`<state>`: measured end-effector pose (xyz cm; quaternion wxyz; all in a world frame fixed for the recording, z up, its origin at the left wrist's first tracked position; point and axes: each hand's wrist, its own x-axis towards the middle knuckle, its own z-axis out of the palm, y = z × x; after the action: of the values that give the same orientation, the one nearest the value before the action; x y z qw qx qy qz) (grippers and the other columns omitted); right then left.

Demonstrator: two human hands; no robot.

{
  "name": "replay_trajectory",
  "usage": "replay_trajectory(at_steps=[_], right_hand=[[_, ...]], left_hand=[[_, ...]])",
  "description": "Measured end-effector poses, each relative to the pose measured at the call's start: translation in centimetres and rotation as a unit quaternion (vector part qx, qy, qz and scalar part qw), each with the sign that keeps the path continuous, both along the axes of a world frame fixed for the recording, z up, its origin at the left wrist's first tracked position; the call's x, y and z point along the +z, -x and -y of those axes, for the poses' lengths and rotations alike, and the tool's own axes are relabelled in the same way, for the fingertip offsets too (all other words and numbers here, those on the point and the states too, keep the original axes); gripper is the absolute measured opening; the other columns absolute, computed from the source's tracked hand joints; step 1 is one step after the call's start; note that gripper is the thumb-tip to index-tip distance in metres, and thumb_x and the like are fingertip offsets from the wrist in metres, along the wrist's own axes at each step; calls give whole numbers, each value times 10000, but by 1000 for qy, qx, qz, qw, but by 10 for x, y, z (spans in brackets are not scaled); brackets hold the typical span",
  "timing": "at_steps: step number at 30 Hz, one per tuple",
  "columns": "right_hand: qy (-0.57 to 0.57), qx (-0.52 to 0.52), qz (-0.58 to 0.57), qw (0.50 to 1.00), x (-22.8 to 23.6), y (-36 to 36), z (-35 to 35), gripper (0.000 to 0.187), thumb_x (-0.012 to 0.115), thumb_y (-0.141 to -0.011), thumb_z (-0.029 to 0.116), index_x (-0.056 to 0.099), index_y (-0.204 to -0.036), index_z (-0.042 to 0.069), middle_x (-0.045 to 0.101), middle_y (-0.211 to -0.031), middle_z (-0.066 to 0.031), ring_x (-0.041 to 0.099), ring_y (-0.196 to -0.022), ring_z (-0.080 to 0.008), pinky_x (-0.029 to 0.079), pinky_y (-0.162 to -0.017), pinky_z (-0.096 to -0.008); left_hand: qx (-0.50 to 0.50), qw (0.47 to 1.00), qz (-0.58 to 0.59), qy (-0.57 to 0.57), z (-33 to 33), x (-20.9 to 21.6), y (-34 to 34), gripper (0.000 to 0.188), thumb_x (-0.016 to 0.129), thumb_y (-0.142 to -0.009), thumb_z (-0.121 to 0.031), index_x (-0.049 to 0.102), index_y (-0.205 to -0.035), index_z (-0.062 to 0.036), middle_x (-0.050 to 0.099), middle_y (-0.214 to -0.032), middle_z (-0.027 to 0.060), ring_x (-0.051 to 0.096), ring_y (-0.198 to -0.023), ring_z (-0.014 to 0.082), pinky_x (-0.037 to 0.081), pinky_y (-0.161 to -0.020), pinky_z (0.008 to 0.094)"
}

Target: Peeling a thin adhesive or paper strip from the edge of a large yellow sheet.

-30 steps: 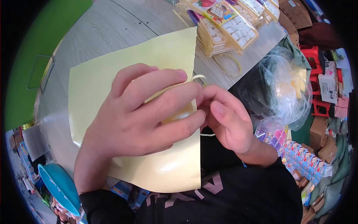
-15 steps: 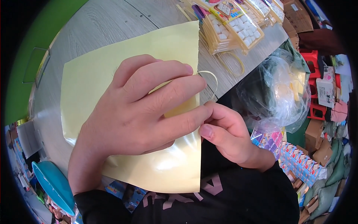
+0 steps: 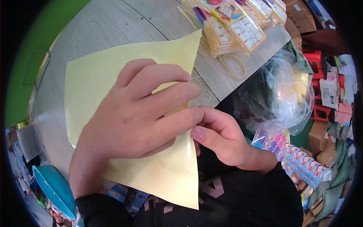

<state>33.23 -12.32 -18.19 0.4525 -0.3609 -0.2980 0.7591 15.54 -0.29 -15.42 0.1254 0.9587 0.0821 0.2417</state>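
A glossy pale yellow sheet [image 3: 94, 75] lies partly on the table and bends over its near edge toward my lap. My left hand [image 3: 140, 109] is above it, fingers curved and apart, with the index fingertip at the sheet's right edge. Its thumb is mostly hidden under the index finger. Touching that fingertip, my right hand [image 3: 223, 140] pinches at the same edge between thumb and index finger. What exactly lies inside the two pinches is hidden. A thin pale strand [image 3: 200, 78] curls out near my left middle fingers.
Clear packs of white pieces [image 3: 242, 32] are stacked at the far right of the grey table [image 3: 113, 22]. A transparent plastic bag [image 3: 280, 94] hangs beyond the right edge. Patterned boxes [image 3: 302, 162] stand below it; a teal basin [image 3: 55, 191] is at lower left.
Both hands have shifted slightly left along with the sheet's right edge. The sheet's near corner has swung down toward me, and its right edge now slants. The pale strand shows less.
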Motion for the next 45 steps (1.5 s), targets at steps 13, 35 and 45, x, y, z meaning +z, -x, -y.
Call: replay_trajectory(at_steps=[13,35,45], right_hand=[[-71,46,128,988,26,-8,-3,218,559,-949,77,472,-1141,22,572,-963,-71,572,-818,-112,478,-704,-250],[-124,38,298,946,7,-2,-40,204,597,-917,-1,541,-1113,3,596,-972,-28,572,-880,-62,450,-753,-201],[-252,-37,463,849,20,-14,-55,166,594,-915,-5,564,-1078,-16,615,-951,-47,607,-856,-93,488,-767,-231]], left_hand=[[79,994,-55,-56,-8,31,13,198,686,-616,-110,617,-802,-107,536,-909,46,458,-924,280,401,-790,380],[227,953,-147,-137,-40,39,43,79,511,-898,-117,520,-874,-42,497,-921,107,459,-965,316,368,-872,405],[318,941,-113,-16,-51,26,78,92,503,-910,-129,517,-873,-46,501,-871,94,461,-927,299,366,-858,413]])
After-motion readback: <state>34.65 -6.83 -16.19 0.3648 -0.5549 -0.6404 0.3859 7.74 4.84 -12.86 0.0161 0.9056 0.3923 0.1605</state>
